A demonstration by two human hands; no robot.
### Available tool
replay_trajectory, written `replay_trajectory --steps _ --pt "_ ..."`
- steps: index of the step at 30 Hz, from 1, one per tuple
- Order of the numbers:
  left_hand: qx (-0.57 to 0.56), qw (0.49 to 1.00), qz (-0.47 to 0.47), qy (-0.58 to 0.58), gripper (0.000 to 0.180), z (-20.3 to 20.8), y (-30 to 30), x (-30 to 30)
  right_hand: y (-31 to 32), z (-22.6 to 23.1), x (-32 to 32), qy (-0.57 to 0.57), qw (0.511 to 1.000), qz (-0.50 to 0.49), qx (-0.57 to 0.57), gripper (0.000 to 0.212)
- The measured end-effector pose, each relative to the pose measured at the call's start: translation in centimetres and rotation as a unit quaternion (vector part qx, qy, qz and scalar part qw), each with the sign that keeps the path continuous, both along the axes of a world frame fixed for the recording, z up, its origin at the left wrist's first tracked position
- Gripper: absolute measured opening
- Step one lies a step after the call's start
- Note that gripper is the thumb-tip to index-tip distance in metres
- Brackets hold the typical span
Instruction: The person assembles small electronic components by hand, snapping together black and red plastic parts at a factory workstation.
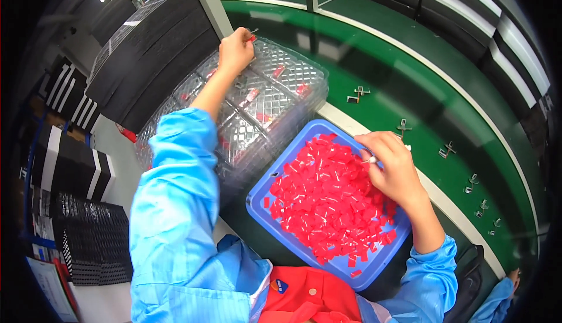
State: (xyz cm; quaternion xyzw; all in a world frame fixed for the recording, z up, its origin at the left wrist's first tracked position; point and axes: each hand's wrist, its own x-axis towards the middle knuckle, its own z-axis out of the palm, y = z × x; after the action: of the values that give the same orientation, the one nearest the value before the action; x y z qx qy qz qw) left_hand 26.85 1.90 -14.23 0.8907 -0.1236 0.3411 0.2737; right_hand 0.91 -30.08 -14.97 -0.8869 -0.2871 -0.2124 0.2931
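My left hand (234, 49) reaches out over a stack of clear plastic compartment trays (275, 97) and pinches a small red part with metal pins at the trays' far edge. A few red parts lie in the tray cells. My right hand (393, 168) rests on the far rim of a blue bin (260, 197) heaped with small red parts (328, 200), and its fingers pinch a small pale piece. Both sleeves are light blue.
A green conveyor belt (410, 89) curves along the right, carrying several small metal clips (360, 93). Stacks of black trays (152, 53) stand at the back left, with more black and white stacks (76, 171) at the left. Another person's hand (514, 276) shows at the lower right.
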Motion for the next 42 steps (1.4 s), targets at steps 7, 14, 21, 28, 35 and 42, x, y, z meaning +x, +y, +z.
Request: replay_trajectory --steps 7,14,21,28,35,42 --pt "-0.067 0.963 -0.235 0.113 0.018 4.3 -1.6 -21.5 1.6 -0.4 -3.6 0.051 0.99 0.034 0.126 0.036" --pt "-0.314 0.895 -0.303 0.088 0.025 -2.4 -5.3 -34.1 5.0 -0.8 -7.2 -0.004 0.988 0.111 0.106 0.035" --pt "-0.405 0.844 -0.341 0.086 0.037 -6.1 -7.6 -36.8 6.3 -2.8 -8.4 -0.1 0.985 0.112 0.088 0.03" --pt "-0.404 0.853 -0.327 0.056 0.037 -6.6 -8.0 -37.4 6.5 -2.9 -8.9 -0.137 0.985 0.097 0.048 0.03" --pt "-0.373 0.871 -0.317 0.04 0.035 -6.9 -8.3 -37.2 6.4 -3.7 -8.8 -0.167 0.981 0.085 0.047 0.03" --pt "-0.415 0.843 -0.335 0.066 0.041 -7.4 -8.6 -36.2 6.6 -3.9 -9.0 -0.13 0.986 0.07 0.081 0.029"
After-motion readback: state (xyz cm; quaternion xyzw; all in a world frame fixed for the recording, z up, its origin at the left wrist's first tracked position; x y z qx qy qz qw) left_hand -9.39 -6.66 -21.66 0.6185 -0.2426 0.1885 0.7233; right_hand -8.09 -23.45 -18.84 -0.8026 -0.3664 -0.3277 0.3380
